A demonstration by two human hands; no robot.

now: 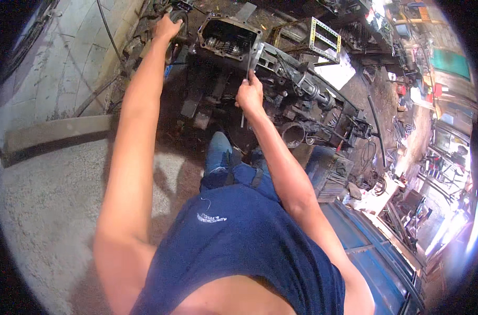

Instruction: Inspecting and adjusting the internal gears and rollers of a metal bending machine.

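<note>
You are standing over a cluttered, oily workshop floor, and the open gearbox housing [229, 38] sits straight ahead of you with its gears showing through the top opening. To the right of it a long run of dark greasy machine parts [312, 105] spreads across the floor, with a perforated metal bracket [324, 38] and a sheet of white paper [336, 71] just behind. One round metal ring [293, 134] lies close to your right forearm, and a ribbed grey block [328, 170] stands beside your right knee, at the edge of the blue metal panel [370, 247]. On your left a pale concrete wall [65, 63] and a low concrete ledge [55, 131] close that side, with one black cable [108, 31] running down the wall.

Counted: one housing, one rod-like tool, two hands at work.

Your right hand [249, 94] is closed in a fist around a thin metal rod [247, 68], which stands nearly upright; its upper end reaches the near right corner of the housing, and its lower end pokes out below your fist. Your left hand [168, 27] is stretched far forward, curled over dark parts [178, 16] at the housing's left side; you cannot tell exactly what it grips. The housing lies between your two hands, nearer the left
</note>
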